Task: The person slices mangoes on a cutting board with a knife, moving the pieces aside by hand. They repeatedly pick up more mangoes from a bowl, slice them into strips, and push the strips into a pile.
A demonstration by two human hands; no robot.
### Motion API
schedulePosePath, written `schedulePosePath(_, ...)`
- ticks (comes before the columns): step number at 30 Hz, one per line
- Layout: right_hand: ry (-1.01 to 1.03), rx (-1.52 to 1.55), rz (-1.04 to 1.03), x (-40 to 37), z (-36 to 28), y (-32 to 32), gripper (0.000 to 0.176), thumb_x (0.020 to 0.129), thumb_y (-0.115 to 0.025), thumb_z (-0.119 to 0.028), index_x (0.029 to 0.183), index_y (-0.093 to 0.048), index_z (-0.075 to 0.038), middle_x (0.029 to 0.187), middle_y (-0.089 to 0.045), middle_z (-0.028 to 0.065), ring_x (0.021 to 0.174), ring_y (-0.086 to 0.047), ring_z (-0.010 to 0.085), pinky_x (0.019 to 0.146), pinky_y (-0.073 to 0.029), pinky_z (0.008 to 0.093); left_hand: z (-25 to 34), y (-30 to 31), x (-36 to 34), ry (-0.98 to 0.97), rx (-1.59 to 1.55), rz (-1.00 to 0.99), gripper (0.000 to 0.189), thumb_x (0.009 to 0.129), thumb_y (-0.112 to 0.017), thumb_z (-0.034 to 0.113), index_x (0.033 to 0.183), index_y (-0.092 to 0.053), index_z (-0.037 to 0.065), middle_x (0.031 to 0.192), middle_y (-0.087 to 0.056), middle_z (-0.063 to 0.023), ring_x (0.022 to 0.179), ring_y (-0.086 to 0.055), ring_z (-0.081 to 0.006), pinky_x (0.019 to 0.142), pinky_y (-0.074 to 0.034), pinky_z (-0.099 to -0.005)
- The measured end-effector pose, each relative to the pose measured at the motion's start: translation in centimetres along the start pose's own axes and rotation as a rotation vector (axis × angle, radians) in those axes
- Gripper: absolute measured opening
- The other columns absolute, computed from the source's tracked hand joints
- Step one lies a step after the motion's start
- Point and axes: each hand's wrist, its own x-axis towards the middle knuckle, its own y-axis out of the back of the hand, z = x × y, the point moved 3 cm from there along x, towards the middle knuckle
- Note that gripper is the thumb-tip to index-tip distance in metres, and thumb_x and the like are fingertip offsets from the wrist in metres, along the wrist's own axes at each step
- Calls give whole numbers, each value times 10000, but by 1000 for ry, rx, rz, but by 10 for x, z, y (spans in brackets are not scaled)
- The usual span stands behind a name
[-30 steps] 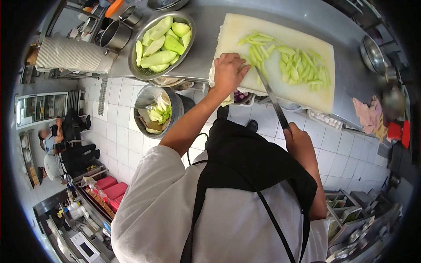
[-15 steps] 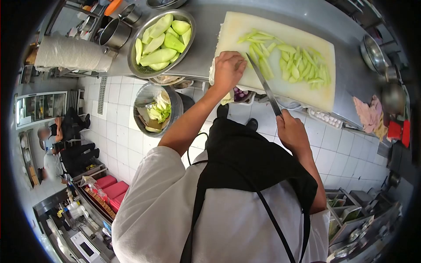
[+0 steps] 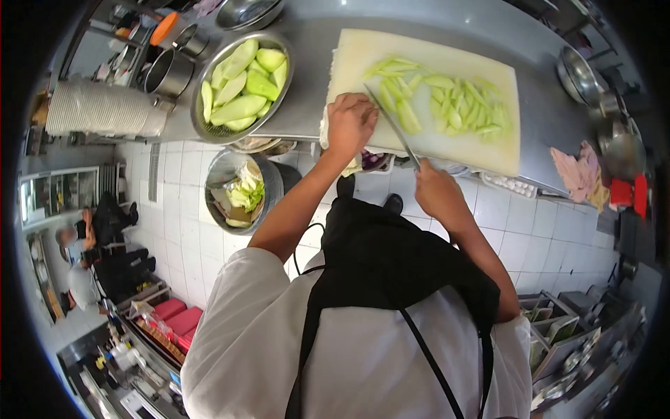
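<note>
My right hand is wrapped round the handle of a kitchen knife. The blade slants up and left over the cutting board, close beside my left hand. That left hand rests at the board's left edge with fingers curled; whatever may be under them is hidden. Cut pale green slices lie just right of the blade. Farther right is a larger heap of green strips. An oval metal colander on the counter holds several large peeled green pieces.
A bin with green scraps stands on the floor below the colander. Stacked pale containers and metal pots are at left. Metal bowls and a pink cloth lie at right. Two people are at far left.
The knife and my right hand have moved left across the board, bringing the blade nearer my left hand. My left hand stays at the board's left edge. The whole view has shifted slightly.
</note>
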Motion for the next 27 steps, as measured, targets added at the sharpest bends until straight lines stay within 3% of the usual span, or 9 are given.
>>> schedulePosePath(10, -93, 77, 279, -19, 13, 50, 220, 1016, -526, -198, 1144, -559, -21, 882, -685, 312, 886, -659, 516, 823, -502, 595, 5, -14, 24, -48, 82, -57, 177, 795, -780, 109, 964, -781, 56, 1056, -717, -66, 1030, -629, -282, 910, -471, -418)
schedulePosePath(14, -201, 194, 304, -47, 44, 56, 222, 1026, -530, -211, 1119, -566, -13, 894, -689, 297, 890, -646, 513, 809, -487, 594, 38, -32, 50, -166, -16, -76, 251, 796, -764, 90, 1044, -772, 51, 1078, -698, -92, 1036, -617, -301, 926, -482, -434)
schedulePosePath(18, -333, 354, 290, -73, 59, 53, 206, 1026, -542, -205, 1033, -574, -2, 824, -673, 298, 841, -636, 525, 755, -478, 591, 80, -74, 83, -302, -107, -291, 347, 796, -742, 58, 1143, -754, 64, 1108, -679, -111, 1058, -610, -318, 972, -498, -429)
schedulePosePath(21, -366, 400, 295, -90, 66, 50, 210, 1028, -549, -210, 999, -569, -3, 775, -665, 289, 790, -638, 521, 714, -478, 581, 85, -102, 99, -365, 50, -495, 410, 798, -725, 56, 1208, -732, 79, 1126, -673, -108, 1092, -611, -322, 1004, -504, -406)
schedulePosePath(27, -419, 471, 288, -106, 74, 42, 209, 1030, -555, -204, 982, -567, -1, 754, -661, 283, 766, -644, 507, 690, -487, 558, 72, -109, 115, -270, 82, -617, 369, 847, -663, 89, 1210, -732, 84, 1157, -684, -119, 1124, -636, -301, 1014, -506, -403)
